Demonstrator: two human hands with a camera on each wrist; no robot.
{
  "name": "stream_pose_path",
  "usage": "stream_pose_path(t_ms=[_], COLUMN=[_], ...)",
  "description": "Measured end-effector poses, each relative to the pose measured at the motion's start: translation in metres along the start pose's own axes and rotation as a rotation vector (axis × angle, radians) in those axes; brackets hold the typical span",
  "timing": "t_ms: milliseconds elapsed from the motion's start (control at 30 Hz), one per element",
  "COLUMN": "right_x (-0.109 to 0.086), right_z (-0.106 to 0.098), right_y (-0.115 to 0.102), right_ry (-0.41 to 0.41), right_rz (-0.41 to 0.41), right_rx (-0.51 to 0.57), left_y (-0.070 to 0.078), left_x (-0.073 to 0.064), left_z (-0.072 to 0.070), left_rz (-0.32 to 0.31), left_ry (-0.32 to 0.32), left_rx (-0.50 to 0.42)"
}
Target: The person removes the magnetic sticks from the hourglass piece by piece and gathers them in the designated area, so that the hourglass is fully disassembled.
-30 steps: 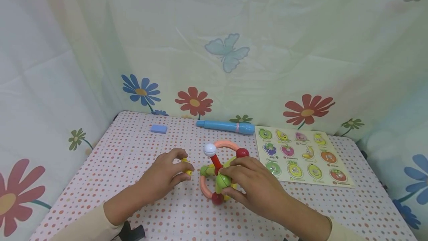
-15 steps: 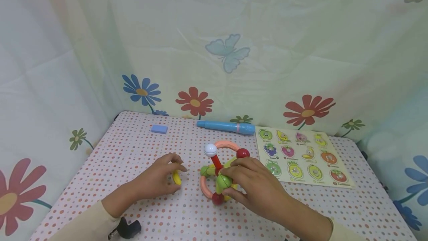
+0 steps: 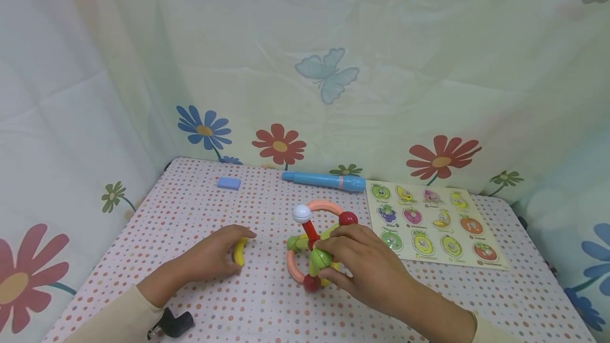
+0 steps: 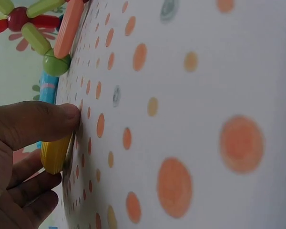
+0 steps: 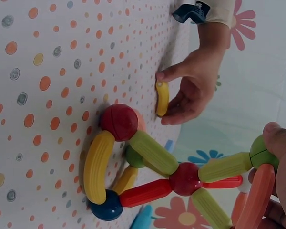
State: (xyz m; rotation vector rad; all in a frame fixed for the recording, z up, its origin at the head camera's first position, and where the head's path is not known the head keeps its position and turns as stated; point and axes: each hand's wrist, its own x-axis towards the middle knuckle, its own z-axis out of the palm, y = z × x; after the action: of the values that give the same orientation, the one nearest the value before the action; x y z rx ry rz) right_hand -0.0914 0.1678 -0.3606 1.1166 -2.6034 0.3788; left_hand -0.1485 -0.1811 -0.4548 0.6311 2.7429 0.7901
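Note:
My left hand (image 3: 209,255) holds a curved yellow toy rod (image 3: 239,252) between thumb and fingers, close to the dotted tabletop. In the right wrist view the thumb is at one end of the yellow rod (image 5: 163,99) and the fingertips are at the other. My right hand (image 3: 376,269) grips a ball-and-rod construction toy by its upper green ball (image 3: 320,259). Red, green, yellow and coral rods join red, green, blue and white balls in this toy; a red ball (image 5: 185,179) forms its hub. The palm hides part of the toy's right side.
Behind the toy lies a blue toy microphone-shaped stick (image 3: 324,180). A fruit picture board (image 3: 429,255) is at the right, and a small blue block (image 3: 229,183) at the back left. A floral curtain (image 3: 238,57) encloses the table's back and sides.
My left hand has moved left and down, away from the toy, carrying the yellow rod to the tabletop. My right hand has stayed on the green ball.

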Motion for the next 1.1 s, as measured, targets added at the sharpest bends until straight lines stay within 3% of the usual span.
stream_pose_path(t_ms=[233, 467, 667, 1100], right_x=[0.0, 0.001, 0.0, -0.001], right_z=[-0.001, -0.001, 0.0, 0.001], right_y=[0.0, -0.002, -0.001, 0.0], right_ry=[-0.011, -0.029, 0.003, 0.011], right_rz=[0.013, 0.026, 0.002, 0.008], right_rx=[0.001, -0.003, 0.01, 0.016], left_y=[-0.006, -0.011, -0.013, -0.021], left_x=[-0.003, -0.006, -0.008, -0.011], left_z=[0.0, 0.0, 0.0, -0.009], left_rz=[0.017, -0.051, -0.069, -0.052], left_ry=[0.006, 0.057, 0.091, 0.079], left_rx=[-0.003, 0.064, 0.048, 0.032])
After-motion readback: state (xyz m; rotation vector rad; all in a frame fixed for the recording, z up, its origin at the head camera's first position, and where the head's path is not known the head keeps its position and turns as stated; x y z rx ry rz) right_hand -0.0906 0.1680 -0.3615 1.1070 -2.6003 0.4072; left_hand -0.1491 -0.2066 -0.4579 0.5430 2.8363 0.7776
